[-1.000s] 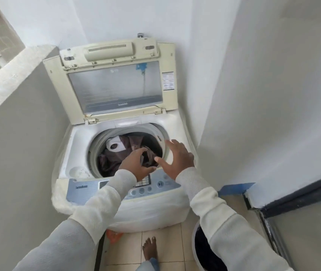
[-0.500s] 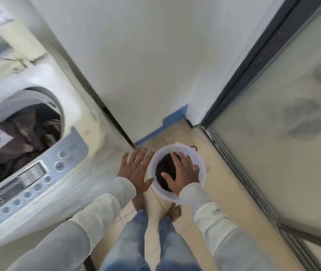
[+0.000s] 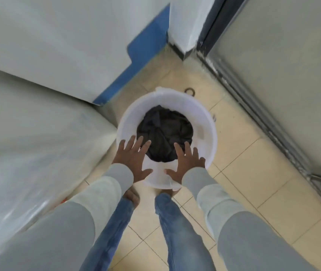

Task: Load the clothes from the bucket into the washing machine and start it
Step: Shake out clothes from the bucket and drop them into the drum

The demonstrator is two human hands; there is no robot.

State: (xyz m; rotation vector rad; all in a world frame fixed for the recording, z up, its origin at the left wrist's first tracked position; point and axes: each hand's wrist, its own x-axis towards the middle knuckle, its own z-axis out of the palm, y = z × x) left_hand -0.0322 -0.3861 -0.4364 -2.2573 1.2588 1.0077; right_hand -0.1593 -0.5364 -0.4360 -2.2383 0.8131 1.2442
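Dark clothes in bucket — fingers spread just above.

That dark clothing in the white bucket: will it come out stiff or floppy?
Probably floppy: the dark clothing lies crumpled in folds, so it should sag and dangle. Likely light, being loose fabric. It sits low in the bucket, so it should lift out.

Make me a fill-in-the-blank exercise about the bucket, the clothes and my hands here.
The bucket is coloured ____.
The clothes lie ____ the bucket.
The left hand and right hand, fingers spread, hold ____.
The wall patch is coloured ____.
Missing words: white, inside, nothing, blue.
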